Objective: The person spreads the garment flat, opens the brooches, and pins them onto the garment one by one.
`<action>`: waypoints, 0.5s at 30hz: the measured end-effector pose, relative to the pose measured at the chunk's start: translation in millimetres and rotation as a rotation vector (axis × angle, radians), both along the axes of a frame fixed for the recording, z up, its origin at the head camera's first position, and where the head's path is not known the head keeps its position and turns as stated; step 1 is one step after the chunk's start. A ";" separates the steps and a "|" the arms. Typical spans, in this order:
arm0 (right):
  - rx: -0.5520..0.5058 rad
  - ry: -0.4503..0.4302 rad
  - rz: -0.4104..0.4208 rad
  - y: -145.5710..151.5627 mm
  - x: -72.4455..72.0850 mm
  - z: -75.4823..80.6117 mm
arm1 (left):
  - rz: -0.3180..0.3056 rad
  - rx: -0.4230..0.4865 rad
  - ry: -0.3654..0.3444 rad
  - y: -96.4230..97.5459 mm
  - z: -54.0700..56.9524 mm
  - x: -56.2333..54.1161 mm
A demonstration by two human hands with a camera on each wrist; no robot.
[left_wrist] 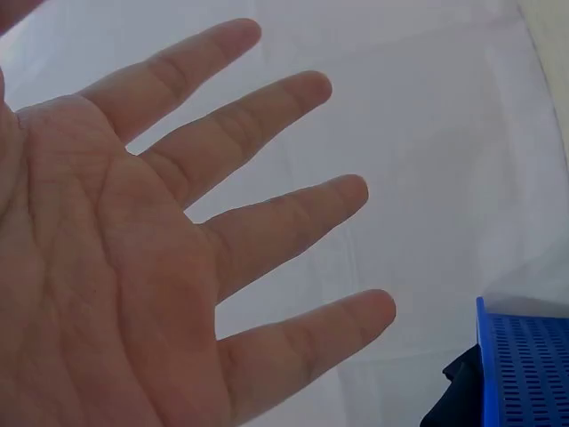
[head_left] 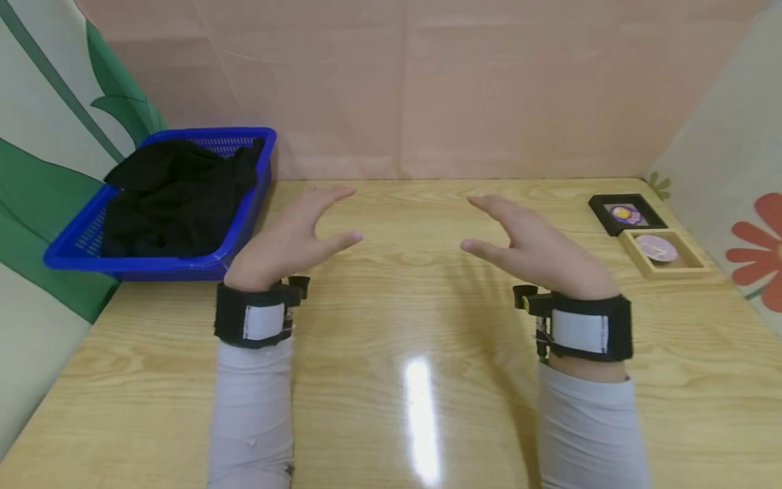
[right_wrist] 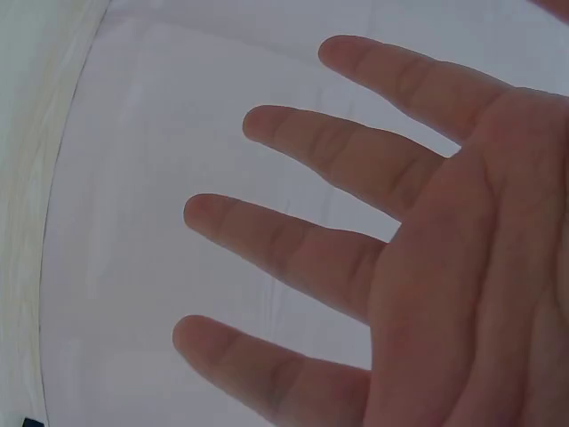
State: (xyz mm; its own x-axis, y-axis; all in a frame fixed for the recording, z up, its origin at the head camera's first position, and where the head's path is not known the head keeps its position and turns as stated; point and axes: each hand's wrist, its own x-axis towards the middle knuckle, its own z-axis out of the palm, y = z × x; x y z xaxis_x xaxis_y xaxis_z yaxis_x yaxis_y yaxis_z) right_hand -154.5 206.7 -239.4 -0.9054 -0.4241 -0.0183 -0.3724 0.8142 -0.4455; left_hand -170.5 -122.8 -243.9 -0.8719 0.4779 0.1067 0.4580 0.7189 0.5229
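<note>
My left hand [head_left: 293, 234] is held over the table with its fingers spread and nothing in it. Just left of it stands a blue plastic basket [head_left: 51, 258] with black cloth [head_left: 183, 197] bunched inside. Opposite, my right hand [head_left: 537, 248] is raised the same way, palm turned inward and empty. Both wrist views show the left palm [left_wrist: 116, 267] and the right palm [right_wrist: 462, 285] bare, fingers stretched apart. In the left wrist view the basket [left_wrist: 487, 374] shows at the lower right corner.
At the far right of the wooden table [head_left: 391, 305] lie a black frame [head_left: 601, 216] with a purple and yellow picture and a light wooden tray [head_left: 666, 273] holding a pink disc [head_left: 656, 248]. A pinkish cloth wall [head_left: 427, 88] closes the back; patterned panels stand at both sides.
</note>
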 end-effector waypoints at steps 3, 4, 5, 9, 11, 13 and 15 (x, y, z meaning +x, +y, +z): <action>-0.003 0.014 0.017 -5.7 -0.2 -1.9 | -0.015 0.026 0.006 -3.9 -0.1 0.1; -0.003 0.016 0.023 -8.0 -0.3 -2.6 | -0.018 0.034 0.004 -5.5 0.5 0.7; -0.004 0.017 0.031 -10.8 -0.5 -3.4 | -0.015 0.039 0.006 -7.1 0.5 1.0; -0.017 0.023 0.074 -25.5 -0.9 -5.0 | 0.054 0.058 0.003 -15.5 2.0 2.6; -0.021 0.031 0.095 -34.0 -1.6 -5.8 | 0.094 0.056 0.011 -19.2 1.6 2.8; -0.012 0.033 0.113 -42.6 -1.8 -6.4 | 0.129 0.057 0.009 -22.7 2.3 4.5; 0.004 0.028 0.134 -50.8 -1.9 -6.9 | 0.157 0.058 0.018 -26.0 3.6 7.1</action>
State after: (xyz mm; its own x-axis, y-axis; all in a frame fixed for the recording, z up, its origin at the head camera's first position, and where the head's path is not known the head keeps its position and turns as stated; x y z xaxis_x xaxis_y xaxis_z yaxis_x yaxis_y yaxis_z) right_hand -156.4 156.0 -246.3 -0.8409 -0.5412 0.0039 -0.4899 0.7581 -0.4305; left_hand -163.3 -148.7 -240.3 -0.9333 0.3282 0.1460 0.3516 0.7516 0.5581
